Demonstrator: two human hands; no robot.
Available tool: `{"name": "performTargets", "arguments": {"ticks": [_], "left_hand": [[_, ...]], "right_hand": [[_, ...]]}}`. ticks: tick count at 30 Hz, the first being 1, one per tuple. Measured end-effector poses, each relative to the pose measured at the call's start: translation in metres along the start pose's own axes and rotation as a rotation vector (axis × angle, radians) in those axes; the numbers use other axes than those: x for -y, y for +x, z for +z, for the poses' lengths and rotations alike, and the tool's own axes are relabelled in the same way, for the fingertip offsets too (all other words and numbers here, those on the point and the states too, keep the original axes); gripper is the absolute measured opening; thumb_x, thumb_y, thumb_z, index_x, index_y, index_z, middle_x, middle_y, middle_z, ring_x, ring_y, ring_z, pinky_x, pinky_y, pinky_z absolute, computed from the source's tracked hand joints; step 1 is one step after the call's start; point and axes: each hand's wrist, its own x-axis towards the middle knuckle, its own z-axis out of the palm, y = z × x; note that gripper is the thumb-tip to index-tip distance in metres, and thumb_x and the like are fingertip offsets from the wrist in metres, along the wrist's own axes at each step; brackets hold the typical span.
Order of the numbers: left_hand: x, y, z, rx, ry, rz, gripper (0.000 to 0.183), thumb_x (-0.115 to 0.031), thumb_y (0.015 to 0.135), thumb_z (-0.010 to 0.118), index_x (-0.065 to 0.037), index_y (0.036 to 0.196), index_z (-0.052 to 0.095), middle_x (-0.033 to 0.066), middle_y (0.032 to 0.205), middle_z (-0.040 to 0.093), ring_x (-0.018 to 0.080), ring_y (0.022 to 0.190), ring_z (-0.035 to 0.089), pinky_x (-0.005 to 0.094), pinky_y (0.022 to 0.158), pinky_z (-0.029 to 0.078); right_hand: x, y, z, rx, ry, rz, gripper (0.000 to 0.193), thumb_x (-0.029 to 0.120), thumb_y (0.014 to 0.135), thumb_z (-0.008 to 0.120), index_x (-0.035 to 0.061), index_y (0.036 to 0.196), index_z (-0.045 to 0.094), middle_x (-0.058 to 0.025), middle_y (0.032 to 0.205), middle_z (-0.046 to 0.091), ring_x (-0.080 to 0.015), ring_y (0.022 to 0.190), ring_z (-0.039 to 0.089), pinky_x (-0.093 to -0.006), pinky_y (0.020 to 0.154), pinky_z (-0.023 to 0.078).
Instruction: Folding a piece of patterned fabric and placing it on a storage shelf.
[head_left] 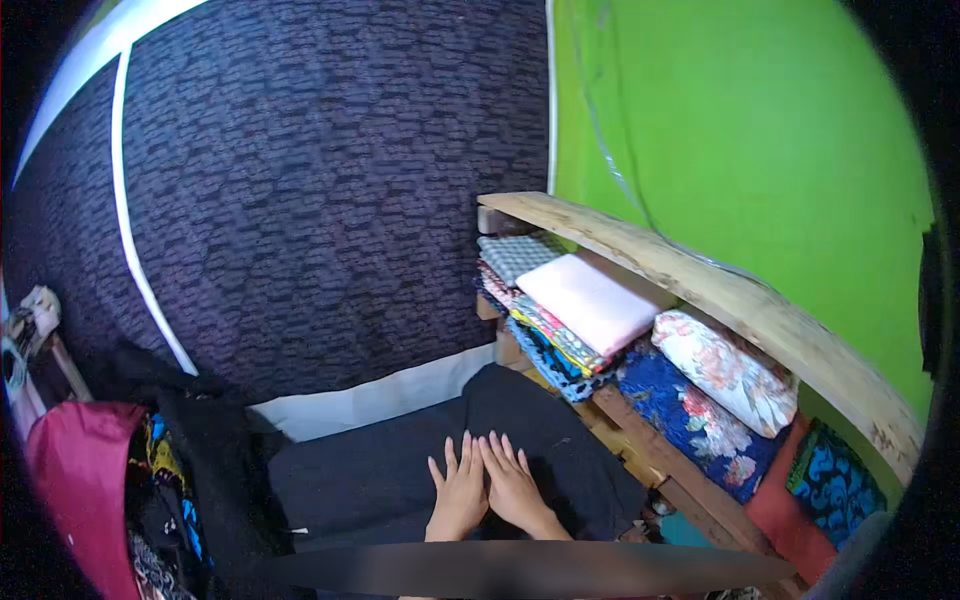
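Note:
Black cloth [370, 480] lies spread out in front of me. My left hand [460, 497] rests palm down on it, fingers stretched and pointing away. Right beside it, my right hand [512, 493] is also laid flat, its fingers straight and slanting to the left. The two hands touch along their inner edges. Nothing is held in either hand. A raised part of the black cloth [515, 405] reaches toward the shelf on the far side. A dark blurred band hides what is below my wrists.
On the right, a wooden shelf [640, 255] holds folded fabrics, among them a pink cloth [590, 300], a white floral cloth [725, 370] and a blue floral cloth [690, 415]. Dark red cloth [85, 470] hangs at the left. A dark patterned wall [330, 200] stands behind.

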Motion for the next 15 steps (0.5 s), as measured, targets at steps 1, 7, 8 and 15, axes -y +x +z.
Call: {"name": "performTargets", "arguments": {"ticks": [1,7,8,15], "left_hand": [[0.006,-0.008,-0.001,-0.023,0.036,-0.022,0.063,-0.014,0.078,0.048,0.001,0.134,0.022,0.0194,0.14,0.019,0.0393,0.13,0.011,0.0635,0.097,0.008],[0.028,-0.065,-0.036,-0.023,0.228,-0.213,0.062,-0.013,0.079,0.044,0.005,0.133,0.018,0.026,0.138,0.017,0.0423,0.129,0.013,0.06,0.099,0.012],[0.033,-0.072,-0.044,-0.073,0.225,-0.228,0.062,-0.012,0.079,0.044,0.006,0.133,0.019,0.026,0.138,0.017,0.042,0.129,0.013,0.0593,0.099,0.012],[0.045,-0.141,-0.089,-0.214,0.306,-0.447,0.065,-0.011,0.077,0.046,0.006,0.133,0.019,0.0242,0.139,0.017,0.0413,0.129,0.014,0.058,0.1,0.013]], "right_hand": [[0.006,0.001,0.008,0.021,0.022,-0.031,0.06,0.004,0.078,0.043,0.0029,0.135,0.023,-0.018,0.141,0.02,-0.0329,0.131,0.014,-0.0495,0.104,0.012],[0.061,0.003,0.037,0.141,0.138,-0.189,0.06,0.001,0.077,0.042,0.0019,0.134,0.025,-0.0216,0.139,0.021,-0.0384,0.13,0.015,-0.0544,0.102,0.013],[0.075,0.007,0.037,0.158,0.128,-0.218,0.059,0.002,0.077,0.042,0.002,0.134,0.025,-0.0213,0.139,0.021,-0.0379,0.13,0.015,-0.054,0.102,0.012],[0.149,0.0,0.055,0.237,0.276,-0.443,0.057,0.005,0.078,0.043,0.0019,0.133,0.028,-0.0208,0.139,0.02,-0.0377,0.13,0.015,-0.0541,0.102,0.012]]}}
